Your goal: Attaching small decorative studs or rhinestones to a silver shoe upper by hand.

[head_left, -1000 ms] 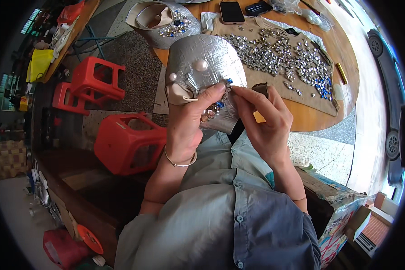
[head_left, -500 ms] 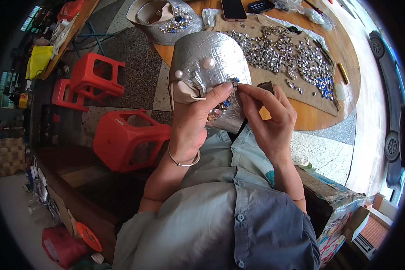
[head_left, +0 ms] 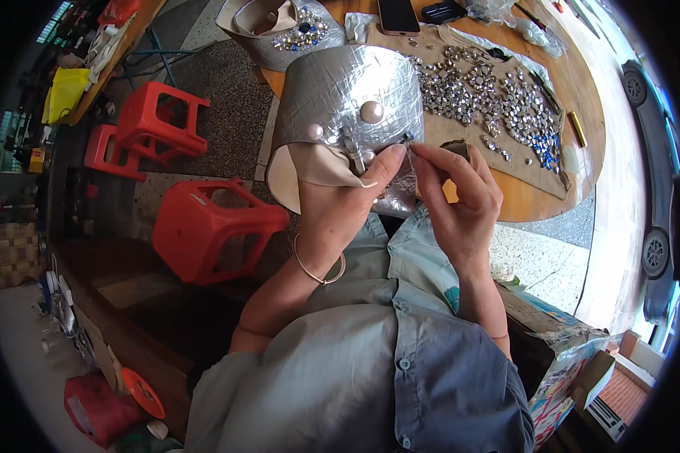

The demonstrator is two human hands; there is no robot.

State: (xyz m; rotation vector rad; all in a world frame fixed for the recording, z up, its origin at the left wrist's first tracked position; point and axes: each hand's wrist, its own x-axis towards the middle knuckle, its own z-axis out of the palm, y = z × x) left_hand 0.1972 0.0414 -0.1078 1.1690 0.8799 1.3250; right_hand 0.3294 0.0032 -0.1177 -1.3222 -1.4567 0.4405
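My left hand grips a wide, curved silver band with a crinkled, foil-like surface. Its thumb presses on the front, while its other fingers are hidden behind. A beige fabric flap folds over beside that thumb. On the band sit a large pearl bead, a smaller pearl bead and clear stones near the thumb. My right hand has thumb and forefinger pinched together at the band's right side, close to a small dark cluster. What the pinch holds is too small to make out.
Loose rhinestones are spread on a tan cloth over a round wooden table. A second silver piece, decorated with stones, stands at the far left of the table. A phone lies at the back. Red plastic stools stand to the left.
My left hand has turned the silver band and shifted it slightly right, so the multicoloured stones low on it are now mostly hidden. My right hand stays pinched near its right side.
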